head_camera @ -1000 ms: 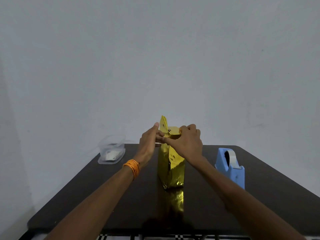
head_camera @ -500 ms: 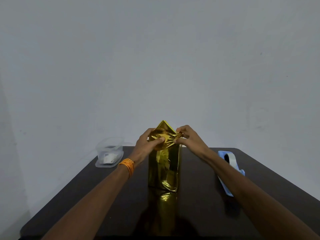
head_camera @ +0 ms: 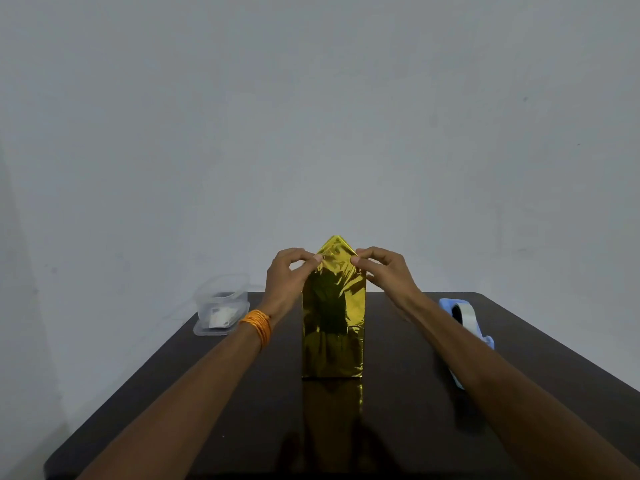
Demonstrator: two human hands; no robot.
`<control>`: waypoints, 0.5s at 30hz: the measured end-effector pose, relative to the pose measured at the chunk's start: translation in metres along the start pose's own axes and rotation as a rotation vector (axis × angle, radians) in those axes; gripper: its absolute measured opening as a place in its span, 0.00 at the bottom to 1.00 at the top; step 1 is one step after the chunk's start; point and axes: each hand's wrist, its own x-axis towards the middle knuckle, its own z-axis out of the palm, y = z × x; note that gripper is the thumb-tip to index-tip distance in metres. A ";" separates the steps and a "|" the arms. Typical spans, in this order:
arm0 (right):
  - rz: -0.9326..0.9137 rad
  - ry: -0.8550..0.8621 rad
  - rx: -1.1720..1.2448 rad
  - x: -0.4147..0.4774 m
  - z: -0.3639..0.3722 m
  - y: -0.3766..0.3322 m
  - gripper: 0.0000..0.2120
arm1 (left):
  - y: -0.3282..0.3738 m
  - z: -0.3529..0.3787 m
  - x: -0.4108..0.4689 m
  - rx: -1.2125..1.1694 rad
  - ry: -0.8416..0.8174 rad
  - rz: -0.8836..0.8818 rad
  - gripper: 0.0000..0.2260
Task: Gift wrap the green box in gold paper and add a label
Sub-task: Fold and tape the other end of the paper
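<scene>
The box stands upright in the middle of the dark table, fully covered in shiny gold paper [head_camera: 333, 323]; no green shows. At its top the paper rises into a pointed triangular flap. My left hand [head_camera: 289, 277] pinches the flap's left edge at the box's top corner. My right hand [head_camera: 384, 270] pinches the flap's right edge at the opposite corner. Both hands have curled fingers with thumb and forefinger on the foil. An orange thread band sits on my left wrist.
A clear plastic container [head_camera: 221, 304] with white slips inside sits at the table's back left. A blue tape dispenser [head_camera: 465, 323] with a white roll stands at the right, partly behind my right forearm. The dark table [head_camera: 398, 427] ends at a grey wall.
The box has turned so its broad face points at me, and the top paper now forms a neat upright point. Both hands shifted to the flap's two edges.
</scene>
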 end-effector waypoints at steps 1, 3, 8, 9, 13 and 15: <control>0.000 0.006 0.000 0.000 0.000 -0.001 0.05 | 0.004 0.001 0.002 -0.048 -0.006 -0.028 0.04; -0.005 0.002 -0.013 0.000 0.000 -0.002 0.05 | 0.012 0.004 0.006 -0.154 -0.026 -0.092 0.04; 0.027 -0.001 -0.022 0.002 0.002 -0.002 0.05 | 0.016 0.010 0.010 -0.205 0.008 -0.163 0.06; 0.024 -0.003 -0.029 0.003 0.003 -0.003 0.05 | 0.015 0.010 0.009 -0.214 0.019 -0.172 0.05; 0.007 -0.001 -0.047 0.005 0.005 -0.003 0.06 | 0.016 0.008 0.007 -0.216 0.056 -0.162 0.05; 0.003 0.002 -0.039 0.005 0.006 -0.003 0.06 | 0.018 0.007 0.004 -0.208 0.056 -0.147 0.06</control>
